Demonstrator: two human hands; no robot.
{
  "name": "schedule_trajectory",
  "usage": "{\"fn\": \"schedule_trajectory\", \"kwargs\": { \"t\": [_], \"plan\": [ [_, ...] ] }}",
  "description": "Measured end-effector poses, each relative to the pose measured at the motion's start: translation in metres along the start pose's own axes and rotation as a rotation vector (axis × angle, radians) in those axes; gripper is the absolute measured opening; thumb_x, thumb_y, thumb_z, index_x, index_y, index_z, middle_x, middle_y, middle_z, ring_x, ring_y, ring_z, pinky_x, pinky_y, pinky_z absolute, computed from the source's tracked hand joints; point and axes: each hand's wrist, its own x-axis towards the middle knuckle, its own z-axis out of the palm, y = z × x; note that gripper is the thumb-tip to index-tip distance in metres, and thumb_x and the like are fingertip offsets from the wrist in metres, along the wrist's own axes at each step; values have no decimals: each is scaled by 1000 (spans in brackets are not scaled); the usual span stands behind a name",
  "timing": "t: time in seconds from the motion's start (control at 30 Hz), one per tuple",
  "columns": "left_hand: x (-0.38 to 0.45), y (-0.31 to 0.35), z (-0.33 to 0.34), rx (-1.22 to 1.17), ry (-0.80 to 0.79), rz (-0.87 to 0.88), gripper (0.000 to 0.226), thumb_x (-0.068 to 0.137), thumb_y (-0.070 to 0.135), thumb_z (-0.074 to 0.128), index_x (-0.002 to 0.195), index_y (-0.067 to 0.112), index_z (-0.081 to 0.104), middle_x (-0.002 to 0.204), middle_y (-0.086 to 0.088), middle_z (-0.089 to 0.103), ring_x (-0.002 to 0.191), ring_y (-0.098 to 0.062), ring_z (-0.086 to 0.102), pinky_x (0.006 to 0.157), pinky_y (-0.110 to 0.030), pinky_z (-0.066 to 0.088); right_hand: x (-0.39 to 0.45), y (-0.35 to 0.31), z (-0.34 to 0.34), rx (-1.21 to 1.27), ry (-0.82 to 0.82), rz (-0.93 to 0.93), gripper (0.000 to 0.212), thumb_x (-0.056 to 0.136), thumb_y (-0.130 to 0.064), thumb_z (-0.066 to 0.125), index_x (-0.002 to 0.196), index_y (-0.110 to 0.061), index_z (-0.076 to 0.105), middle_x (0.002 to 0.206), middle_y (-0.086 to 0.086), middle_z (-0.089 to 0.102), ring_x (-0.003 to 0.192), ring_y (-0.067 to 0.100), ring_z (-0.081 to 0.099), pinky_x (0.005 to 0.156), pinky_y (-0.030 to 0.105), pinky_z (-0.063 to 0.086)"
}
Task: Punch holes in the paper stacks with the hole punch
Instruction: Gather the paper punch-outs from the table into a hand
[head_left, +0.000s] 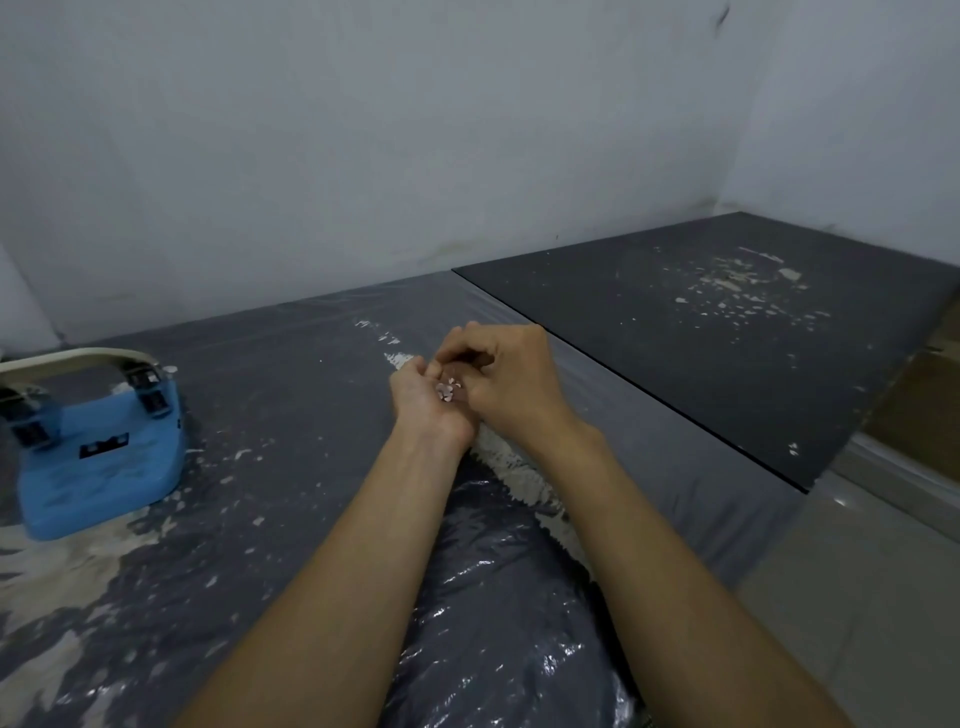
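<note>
Hole punch (98, 441), blue with a pale handle, sits idle at the far left of the tabletop (291, 395), well apart from both hands. No paper stack is in view. The left hand (426, 400) is held palm up, cupped, with a few small white paper bits (448, 391) lying in it. The right hand (511, 376) is curled over it, fingertips pinched at the palm; whether they grip a bit cannot be told.

This looks like tidying punch waste rather than punching. To do it well, keep the left palm level and cupped so nothing spills, and pick the bits off one pinch at a time.

Clear plastic film (493, 613) covers the grey tabletop, wrinkled and shiny, with white scraps strewn across it. A darker board (675, 364) adjoins on the right, also flecked white. Pale walls (363, 130) meet in a corner behind.
</note>
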Motion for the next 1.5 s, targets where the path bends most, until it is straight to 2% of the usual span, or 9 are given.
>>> {"fn": "schedule_trajectory", "kwargs": {
  "t": [0.1,0.17,0.33,0.57,0.67,0.83,0.97,1.2,1.5],
  "plan": [
    [1,1,-1,-23,8,-6,51,108,24,29,78,2,63,51,-12,64,42,-22,65,39,-25,51,-2,-3,-1,26,40,6,22,72,4,72,83,-14,79,75,-8,74,69,5,69,65,28,57],
    [1,1,-2,-23,15,12,48,108,23,28,82,0,62,54,-13,64,43,-21,65,39,-24,51,-1,-3,-3,54,102,13,21,72,6,70,81,-12,78,75,-7,74,70,6,69,65,28,56],
    [10,4,-7,-66,-41,37,52,109,23,23,113,-11,61,108,-29,71,106,-39,69,99,-48,53,-1,18,-21,-81,273,139,27,83,9,65,98,-8,78,92,0,76,85,6,70,79,20,57],
    [11,6,-7,-95,-72,13,53,109,24,22,112,-11,62,108,-29,71,109,-41,68,103,-51,50,-8,71,-49,-320,-13,664,51,86,6,45,132,-8,62,130,14,63,118,31,58,94,29,45],
    [11,5,-7,-88,-78,6,54,109,25,21,111,-11,61,106,-28,72,107,-40,68,102,-50,50,-8,63,-38,-294,-157,609,42,87,6,40,122,1,63,117,18,66,108,36,58,88,40,48],
    [14,7,-8,-85,-85,2,55,109,25,21,110,-11,61,105,-29,72,106,-40,69,102,-50,51,-10,58,-34,-278,-171,529,51,84,12,43,118,-11,72,120,8,70,111,24,62,86,22,43],
    [15,6,-9,-71,-92,5,54,109,26,22,110,-11,61,106,-29,72,108,-40,68,103,-50,50,-1,62,-40,-286,-109,557,48,86,12,49,126,-10,68,130,11,65,119,23,61,105,31,45],
    [17,3,-10,-23,-83,13,53,109,23,22,109,-12,62,109,-29,71,110,-40,68,104,-49,50,32,59,-45,-412,-506,481,55,90,10,41,136,-14,60,140,12,57,128,30,53,108,37,43],
    [15,0,-10,3,-78,17,52,108,22,22,109,-11,63,104,-29,72,108,-40,68,102,-49,51,-13,52,-67,-437,-376,327,54,82,14,46,119,-14,72,122,8,70,113,24,64,102,32,49]
  ]
}}
